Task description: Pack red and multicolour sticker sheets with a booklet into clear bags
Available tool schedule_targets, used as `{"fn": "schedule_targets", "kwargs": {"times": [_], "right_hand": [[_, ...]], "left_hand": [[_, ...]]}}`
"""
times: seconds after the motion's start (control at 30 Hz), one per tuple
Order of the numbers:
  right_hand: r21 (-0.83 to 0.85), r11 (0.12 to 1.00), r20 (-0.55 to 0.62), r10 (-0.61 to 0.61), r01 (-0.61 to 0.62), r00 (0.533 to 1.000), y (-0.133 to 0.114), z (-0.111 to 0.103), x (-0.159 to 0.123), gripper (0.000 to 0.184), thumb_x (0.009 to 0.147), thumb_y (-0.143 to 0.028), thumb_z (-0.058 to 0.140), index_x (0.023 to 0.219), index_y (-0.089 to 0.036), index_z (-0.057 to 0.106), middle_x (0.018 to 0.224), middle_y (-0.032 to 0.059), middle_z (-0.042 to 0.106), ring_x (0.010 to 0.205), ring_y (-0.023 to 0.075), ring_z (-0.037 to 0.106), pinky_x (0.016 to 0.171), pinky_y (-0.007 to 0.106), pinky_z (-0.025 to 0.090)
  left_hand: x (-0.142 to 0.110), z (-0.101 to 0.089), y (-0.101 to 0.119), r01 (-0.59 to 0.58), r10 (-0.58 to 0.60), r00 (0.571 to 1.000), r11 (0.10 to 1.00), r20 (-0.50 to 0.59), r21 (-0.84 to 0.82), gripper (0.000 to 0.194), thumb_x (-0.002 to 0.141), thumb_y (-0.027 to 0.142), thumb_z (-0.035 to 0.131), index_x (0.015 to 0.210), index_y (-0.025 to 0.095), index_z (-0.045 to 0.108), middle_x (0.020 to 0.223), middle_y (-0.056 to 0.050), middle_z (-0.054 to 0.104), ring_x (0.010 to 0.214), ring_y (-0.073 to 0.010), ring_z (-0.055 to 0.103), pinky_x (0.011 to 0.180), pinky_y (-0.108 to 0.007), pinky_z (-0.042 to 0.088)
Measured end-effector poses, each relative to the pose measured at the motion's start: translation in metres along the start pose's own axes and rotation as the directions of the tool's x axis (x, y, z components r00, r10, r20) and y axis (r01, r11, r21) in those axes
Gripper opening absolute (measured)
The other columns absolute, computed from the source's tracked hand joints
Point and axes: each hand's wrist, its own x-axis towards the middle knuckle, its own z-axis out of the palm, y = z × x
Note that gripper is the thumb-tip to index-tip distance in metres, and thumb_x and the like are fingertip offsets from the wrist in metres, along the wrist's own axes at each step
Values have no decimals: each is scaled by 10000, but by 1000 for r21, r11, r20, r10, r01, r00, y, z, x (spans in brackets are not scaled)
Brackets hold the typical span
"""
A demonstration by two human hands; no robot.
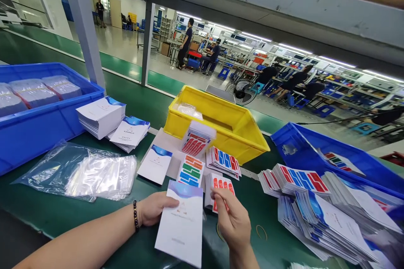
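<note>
White, upright-format paper booklet with a blue wave-patterned top (179, 235), held above the green work surface (126, 237) between the two hands. The left hand (154, 209) grips its left edge, thumb flat on the cover and the other fingers beneath. The right hand (235, 220) is curled, thumb and forefinger drawn nearly together at a small stack of white cards with rounded red printed shapes (227, 185); whether they pinch a card cannot be told, the fingertips being partly hidden. The step in hand appears to be picking at this stack while the booklet is held ready. The next move calls, presumably, for a fine pinch separating one card, with the booklet kept steady.
</note>
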Motion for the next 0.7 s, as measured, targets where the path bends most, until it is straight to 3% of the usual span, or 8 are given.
{"fn": "schedule_targets", "kwargs": {"times": [0.07, 0.13, 0.23, 0.3, 0.5, 0.7], "right_hand": [[-133, 991, 3, 5, -5, 1000, 14, 11, -1, 218, 859, -127, 438, 1008, -199, 579, 893, 75, 623, 821, 194, 593, 697, 334, 497], [-252, 965, 135, -42, 75, 990, 25, 23, -3, 232, 837, -156, 481, 1046, -195, 574, 992, 110, 607, 922, 238, 572, 776, 420, 481], [-383, 911, 332, -22, 156, 943, 33, 35, -8, 448, 758, -197, 573, 1199, -187, 493, 1157, 157, 541, 1089, 323, 482, 920, 580, 346], [-423, 893, 396, 32, 151, 918, 36, 38, -11, 532, 724, -197, 597, 1237, -173, 460, 1134, 167, 545, 1094, 344, 470, 952, 630, 266], [-369, 922, 374, 34, 115, 927, 35, 33, -11, 324, 781, -249, 589, 1099, -207, 546, 972, 103, 599, 993, 285, 532, 972, 615, 242], [-285, 955, 287, 6, 80, 958, 32, 32, -10, 138, 833, -265, 544, 940, -204, 607, 920, 68, 663, 975, 259, 562, 978, 589, 256]], "left_hand": [[-1, 1, 0, 55, -57, 996, 998, 66, 38, 405, 602, 282, 737, 954, 95, 669, 857, -100, 700, 805, -196, 634, 798, -314, 436], [-2, 2, 0, 72, -81, 991, 994, 110, 83, 402, 591, 289, 748, 941, 105, 678, 841, -88, 701, 767, -174, 634, 767, -285, 444], [-4, 4, 1, 52, -71, 988, 989, 135, 139, 406, 585, 298, 759, 940, 119, 680, 856, -73, 697, 772, -166, 628, 779, -276, 439], [-5, 5, 3, 53, -79, 985, 984, 151, 169, 423, 580, 321, 765, 946, 126, 678, 874, -69, 695, 798, -174, 626, 809, -291, 434], [-8, 5, 5, 77, -123, 969, 975, 215, 210, 418, 607, 348, 751, 958, 137, 672, 891, -71, 697, 844, -220, 634, 851, -368, 435], [-4, -1, -3, 110, -110, 979, 994, 173, 14, 390, 607, 252, 753, 959, 105, 673, 875, -90, 707, 790, -174, 651, 791, -281, 453]]}}
